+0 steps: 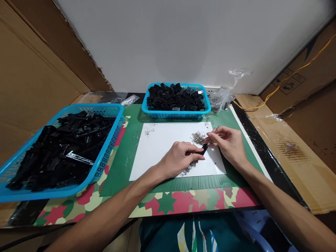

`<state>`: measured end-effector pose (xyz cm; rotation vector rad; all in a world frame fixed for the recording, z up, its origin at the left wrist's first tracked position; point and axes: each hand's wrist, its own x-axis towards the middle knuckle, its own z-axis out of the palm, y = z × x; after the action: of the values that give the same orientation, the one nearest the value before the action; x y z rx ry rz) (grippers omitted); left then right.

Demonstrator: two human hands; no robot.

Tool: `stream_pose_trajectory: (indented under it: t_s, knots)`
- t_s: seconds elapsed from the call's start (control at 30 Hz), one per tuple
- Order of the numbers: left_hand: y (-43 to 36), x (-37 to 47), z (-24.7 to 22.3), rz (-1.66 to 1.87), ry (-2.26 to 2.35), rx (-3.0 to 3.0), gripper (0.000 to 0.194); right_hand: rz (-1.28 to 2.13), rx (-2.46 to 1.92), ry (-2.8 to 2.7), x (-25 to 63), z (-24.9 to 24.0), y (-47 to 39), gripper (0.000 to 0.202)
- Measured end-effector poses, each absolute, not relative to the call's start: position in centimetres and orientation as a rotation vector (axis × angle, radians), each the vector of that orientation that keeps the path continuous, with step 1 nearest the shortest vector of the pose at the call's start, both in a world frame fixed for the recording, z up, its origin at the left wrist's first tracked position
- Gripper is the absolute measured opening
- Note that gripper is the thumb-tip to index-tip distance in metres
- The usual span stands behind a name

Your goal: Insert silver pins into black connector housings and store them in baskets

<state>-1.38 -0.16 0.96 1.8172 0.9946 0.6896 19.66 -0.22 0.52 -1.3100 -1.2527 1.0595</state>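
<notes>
My left hand is closed, with thumb and fingers pinching a small black plastic part above the white sheet. Close by on the right, my right hand grips a thin metal tool whose lower end meets the black part. Whether the tool has one tip or two is too small to make out. Just behind the part lies a heap of tiny metal pieces. A second heap of metal bits shows partly under my left hand, and a loose scatter lies at the sheet's far left corner.
A blue basket of small black parts stands at the back. The larger blue basket on the left holds long black parts and one white strip. Clear plastic bags lie back right. Cardboard walls both sides.
</notes>
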Motion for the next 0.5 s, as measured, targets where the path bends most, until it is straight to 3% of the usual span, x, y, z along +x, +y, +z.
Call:
stream_pose_trajectory:
  t_s: [0.5]
  knots:
    - [-0.1,-1.2,0.8,0.659,1.043,1.651,0.021,0.901,-1.287,-1.31,19.4,-1.1,-0.8,0.027]
